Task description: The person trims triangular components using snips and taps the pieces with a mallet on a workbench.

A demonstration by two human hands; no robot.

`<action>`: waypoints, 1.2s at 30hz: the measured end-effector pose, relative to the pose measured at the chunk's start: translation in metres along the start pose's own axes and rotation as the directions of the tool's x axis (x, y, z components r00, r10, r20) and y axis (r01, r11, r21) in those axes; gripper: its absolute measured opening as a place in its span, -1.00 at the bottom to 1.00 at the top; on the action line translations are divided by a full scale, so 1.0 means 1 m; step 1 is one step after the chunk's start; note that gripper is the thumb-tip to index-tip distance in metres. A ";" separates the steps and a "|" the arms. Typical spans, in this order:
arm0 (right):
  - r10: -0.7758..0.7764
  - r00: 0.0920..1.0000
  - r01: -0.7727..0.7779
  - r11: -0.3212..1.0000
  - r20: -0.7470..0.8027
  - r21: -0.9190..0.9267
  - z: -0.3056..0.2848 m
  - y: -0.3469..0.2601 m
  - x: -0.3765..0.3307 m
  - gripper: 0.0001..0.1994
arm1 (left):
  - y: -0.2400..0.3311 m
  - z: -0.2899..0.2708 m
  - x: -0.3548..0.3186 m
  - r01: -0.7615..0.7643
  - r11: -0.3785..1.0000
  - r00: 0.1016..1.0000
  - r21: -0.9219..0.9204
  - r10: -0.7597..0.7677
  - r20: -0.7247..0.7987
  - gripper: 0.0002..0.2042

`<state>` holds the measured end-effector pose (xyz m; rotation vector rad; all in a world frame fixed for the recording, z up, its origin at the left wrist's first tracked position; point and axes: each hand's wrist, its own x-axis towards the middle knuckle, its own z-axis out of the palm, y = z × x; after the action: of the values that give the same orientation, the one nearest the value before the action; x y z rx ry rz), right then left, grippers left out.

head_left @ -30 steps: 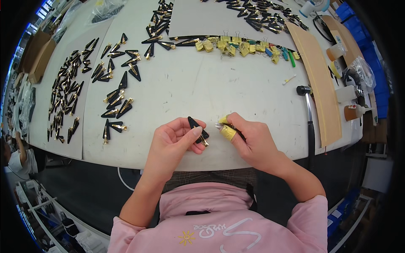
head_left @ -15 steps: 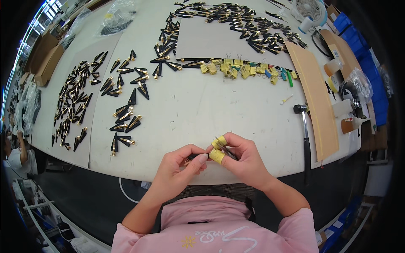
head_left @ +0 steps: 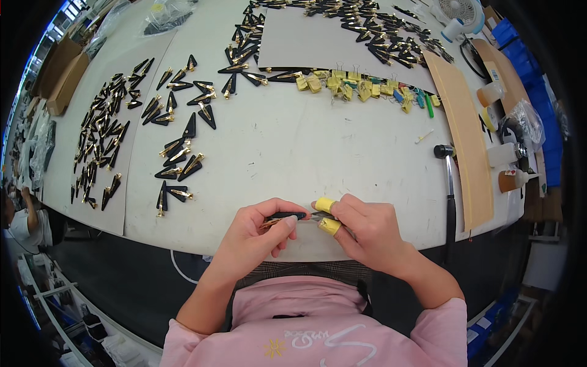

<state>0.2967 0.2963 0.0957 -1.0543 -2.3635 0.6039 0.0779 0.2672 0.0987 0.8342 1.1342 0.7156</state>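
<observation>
Above the table's near edge, my left hand (head_left: 255, 235) is closed on a black, tapered hair clip (head_left: 287, 215) with a gold metal part, pinched between thumb and fingers. My right hand (head_left: 370, 232), with yellow tape wrapped round its thumb and index finger, grips a small pointed metal tool (head_left: 319, 216). Most of that tool is hidden in the palm, so I cannot tell its exact kind. Its tip meets or nearly meets the right end of the clip, beside my left fingertips. Loose black-and-gold hair clips (head_left: 177, 172) lie to the left of my hands.
More hair clips cover a grey board (head_left: 125, 202) at left and surround another board (head_left: 306, 46) at the back. Yellow-wrapped binder clips (head_left: 365, 90) line that board's near edge. A hammer (head_left: 450, 202), a tan board (head_left: 468, 159), bottles (head_left: 510, 180) and a fan (head_left: 460, 13) stand or lie right.
My right hand has shifted right and turned, bringing the tool's tip in line with the clip's end. More of the clip shows in my left hand. The whole view has shifted slightly.
</observation>
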 end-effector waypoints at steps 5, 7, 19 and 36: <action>-0.061 0.998 0.061 0.996 -0.010 -0.069 0.003 -0.001 0.003 -0.71 | -0.003 0.001 0.002 -0.024 1.000 1.000 0.007 0.024 -0.004 -0.81; -0.096 0.995 0.095 0.990 -0.005 -0.105 0.005 0.000 0.003 -0.72 | -0.003 0.001 0.001 -0.019 1.000 1.000 -0.006 0.019 -0.010 -0.81; -0.024 0.996 0.028 0.999 0.086 -0.039 0.006 0.001 0.004 -0.73 | -0.008 0.000 0.001 -0.034 0.999 0.999 -0.015 0.034 0.024 -0.82; -0.139 0.987 0.154 0.962 0.079 -0.224 0.004 0.000 0.001 -0.79 | -0.002 0.001 0.000 0.012 1.000 0.998 -0.006 -0.011 0.054 -0.82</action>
<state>0.2936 0.2964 0.0933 -0.9547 -2.5861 0.3182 0.0793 0.2660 0.0971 0.8365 1.0870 0.6828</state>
